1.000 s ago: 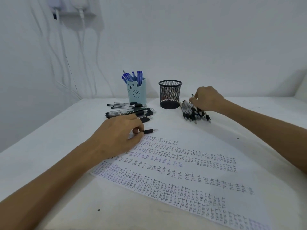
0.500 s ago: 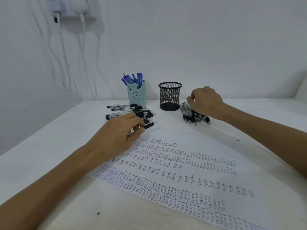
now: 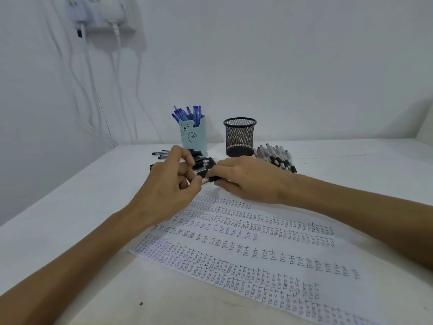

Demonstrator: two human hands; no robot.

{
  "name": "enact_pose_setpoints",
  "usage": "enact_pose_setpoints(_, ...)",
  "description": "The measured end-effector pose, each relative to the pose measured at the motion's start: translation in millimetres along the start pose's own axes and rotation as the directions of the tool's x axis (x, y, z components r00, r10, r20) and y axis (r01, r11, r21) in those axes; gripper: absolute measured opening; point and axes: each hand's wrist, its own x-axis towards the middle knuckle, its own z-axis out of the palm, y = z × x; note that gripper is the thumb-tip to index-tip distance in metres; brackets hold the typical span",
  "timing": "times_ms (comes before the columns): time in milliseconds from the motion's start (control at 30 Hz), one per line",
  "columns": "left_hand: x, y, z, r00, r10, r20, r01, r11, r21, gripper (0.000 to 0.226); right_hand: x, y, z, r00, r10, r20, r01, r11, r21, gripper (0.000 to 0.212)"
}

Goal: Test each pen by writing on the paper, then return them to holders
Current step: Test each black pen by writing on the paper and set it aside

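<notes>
- The left hand (image 3: 168,184) is curled up tight. Its thumb and fingers pinch the see-through barrel of a clear-barrelled pen with a black grip (image 3: 207,178).
- In from the other side comes the right hand (image 3: 246,179), fingertips closed on the black grip end of that same pen. Both hands have it, and it lies roughly level between them.
- Just past the left hand's fingers, a loose heap of black-gripped pens (image 3: 185,158) lies flat on the white table (image 3: 70,207).
- Beyond the right wrist is a second fanned heap of black-gripped pens (image 3: 276,156), also flat on the table.
- Further out from the left hand, a pale blue holder with a bear face (image 3: 193,137) stands upright, and a bunch of blue pens (image 3: 187,112) pokes out of its top.
- Straight beyond the spot where the hands meet, a black wire-mesh holder (image 3: 239,137) stands upright, between the bear holder and the second heap.
- Nearer than both hands, a white sheet of paper (image 3: 257,249) runs under the forearms, filled with rows of handwritten "TEST".
- High up beyond the left hand, a white power strip (image 3: 100,15) sits on the wall with cables hanging down.
</notes>
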Motion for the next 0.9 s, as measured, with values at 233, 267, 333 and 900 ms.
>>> enact_pose_setpoints(233,-0.4,-1.7,-1.3,0.993,0.002,0.12,-0.003,1.0,0.008,0.021,-4.1,3.6,0.5,0.995,0.095,-0.016,-0.096,0.995,-0.029,0.025)
enact_pose_setpoints(267,-0.7,-1.2,-0.4,0.993,0.02,0.113,-0.02,1.0,-0.001,0.02,-2.9,-1.8,0.9,0.998,0.064,-0.012,-0.064,0.998,0.0,0.024)
enact_pose_setpoints(333,-1.8,1.3,0.5,0.994,0.055,0.09,-0.052,0.998,-0.032,0.019,-0.8,-11.7,2.8,0.999,-0.014,-0.05,0.015,1.0,0.012,0.018)
enact_pose_setpoints(900,-11.1,9.5,4.1,0.774,0.293,0.561,-0.452,0.877,0.165,0.034,-37.6,9.1,-11.0,0.81,0.533,-0.244,-0.317,0.749,0.582,0.054)
